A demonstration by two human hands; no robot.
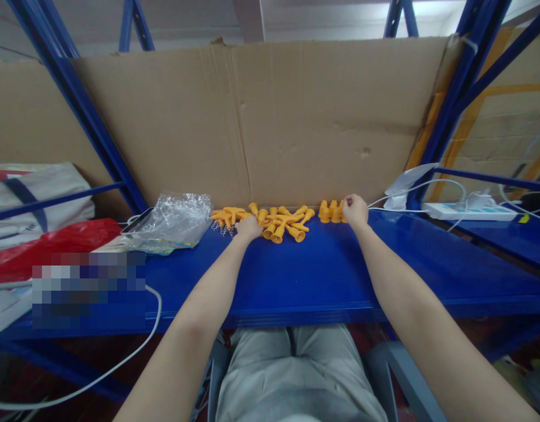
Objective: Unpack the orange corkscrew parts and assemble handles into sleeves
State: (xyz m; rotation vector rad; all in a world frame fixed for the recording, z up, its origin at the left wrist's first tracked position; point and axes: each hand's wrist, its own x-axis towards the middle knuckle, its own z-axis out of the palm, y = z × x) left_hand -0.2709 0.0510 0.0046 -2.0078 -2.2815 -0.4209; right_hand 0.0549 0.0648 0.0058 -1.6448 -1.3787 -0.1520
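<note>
Hands: your left hand (249, 227) is at the middle of the frame, its fingers curled down at the orange pile (287, 220); your right hand (356, 210), right of centre, has its fingers drawn in narrow, at the right end of the upright orange pieces (324, 212).
Grip: both hands look small and hide their own fingertips, so I cannot tell whether you have closed either on a piece.
Orange pile: branching pieces with flared ends lie crossed over one another at the centre, spreading to both sides of your left hand.
Coils: small metal coils (223, 230) lie just left of that hand.
Table: the blue tabletop (296, 281) runs across the frame below your pieces, against upright cardboard (318, 117).
Left side: a clear plastic bag (182, 214) lies left of your coils, and red plastic (76, 237) farther left.
Right side: a white power strip (469, 211) rests at the right of the frame.
</note>
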